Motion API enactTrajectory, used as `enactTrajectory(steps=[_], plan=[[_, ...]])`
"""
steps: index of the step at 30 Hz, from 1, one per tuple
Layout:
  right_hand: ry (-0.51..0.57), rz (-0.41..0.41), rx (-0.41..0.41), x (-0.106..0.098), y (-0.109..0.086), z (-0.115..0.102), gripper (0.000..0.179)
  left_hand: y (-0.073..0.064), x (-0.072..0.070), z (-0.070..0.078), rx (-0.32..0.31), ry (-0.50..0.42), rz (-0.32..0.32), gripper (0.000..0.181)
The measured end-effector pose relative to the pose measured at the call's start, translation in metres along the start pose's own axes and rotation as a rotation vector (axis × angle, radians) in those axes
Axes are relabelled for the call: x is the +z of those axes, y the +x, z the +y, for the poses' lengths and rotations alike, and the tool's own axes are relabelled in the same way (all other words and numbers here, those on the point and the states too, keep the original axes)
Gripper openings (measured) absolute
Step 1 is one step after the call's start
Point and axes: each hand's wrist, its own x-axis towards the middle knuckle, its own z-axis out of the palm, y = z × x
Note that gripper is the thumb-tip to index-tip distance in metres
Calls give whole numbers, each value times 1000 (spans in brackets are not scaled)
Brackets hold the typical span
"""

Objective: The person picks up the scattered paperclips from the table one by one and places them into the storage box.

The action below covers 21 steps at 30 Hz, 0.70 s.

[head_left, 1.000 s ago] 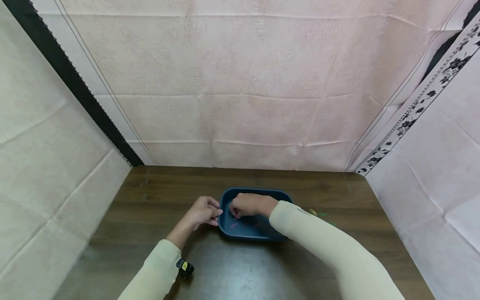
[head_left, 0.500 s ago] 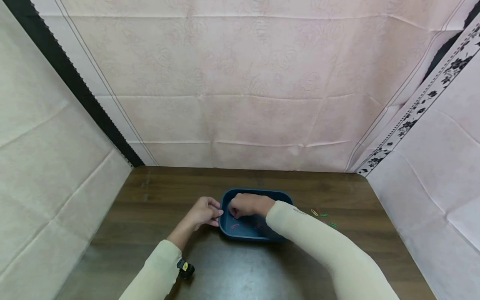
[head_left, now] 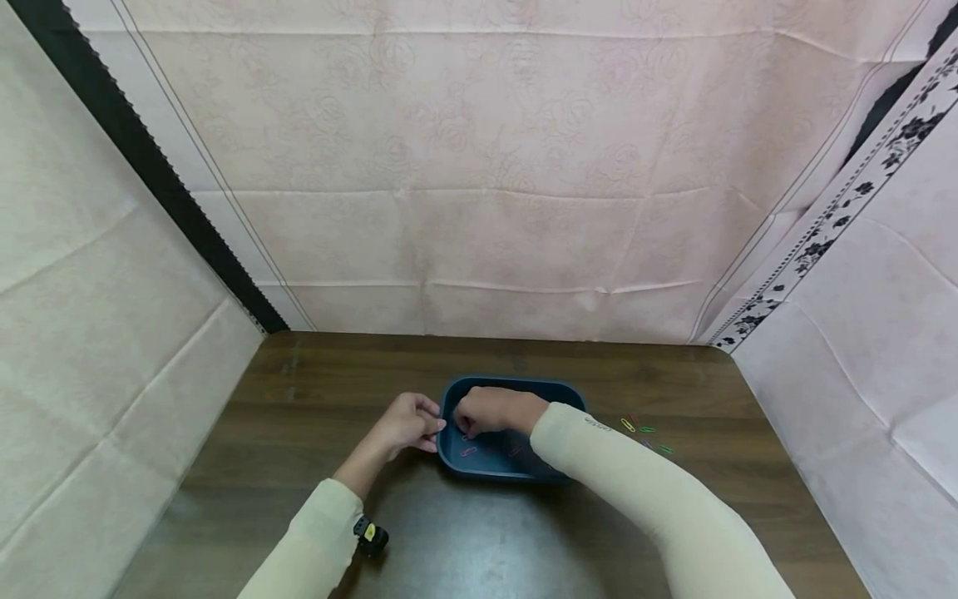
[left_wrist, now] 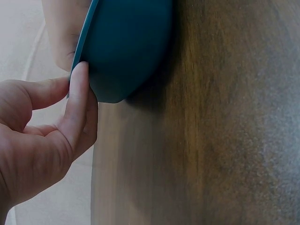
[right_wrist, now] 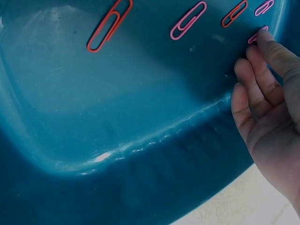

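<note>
A blue plastic tray (head_left: 494, 462) stands on the wooden table, with several paper clips lying inside. At its left end my left hand (head_left: 404, 424) pinches the rim between thumb and fingers, as the left wrist view shows too. My right hand (head_left: 490, 409) reaches down inside the tray near that same end. In the right wrist view its thumb and index fingertips pinch a small pink paper clip (right_wrist: 255, 37). Near it lie another pink clip (right_wrist: 264, 7), an orange clip (right_wrist: 234, 14), a larger pink clip (right_wrist: 188, 20) and a red clip (right_wrist: 109, 26).
Right of the tray, on the wooden table (head_left: 314, 516), lie a yellow paper clip (head_left: 628, 425), a green clip (head_left: 647, 429) and others, partly behind the right sleeve (head_left: 614, 449). A pale cloth wall (head_left: 479, 241) rises behind the table, with similar cloths at both sides.
The right hand and forearm have shifted slightly left within the tray, uncovering more of the clips on the table. The left hand keeps its hold on the rim.
</note>
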Motion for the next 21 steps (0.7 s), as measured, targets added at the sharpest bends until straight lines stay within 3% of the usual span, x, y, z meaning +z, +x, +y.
enactTrajectory(steps=[10,21], plan=[[42,21,-37,-1,-6,2,6,0,0,-1,8,3,0,20],[77,80,-51,-7,-26,8,13,-1,1,0,6,12,6,21]])
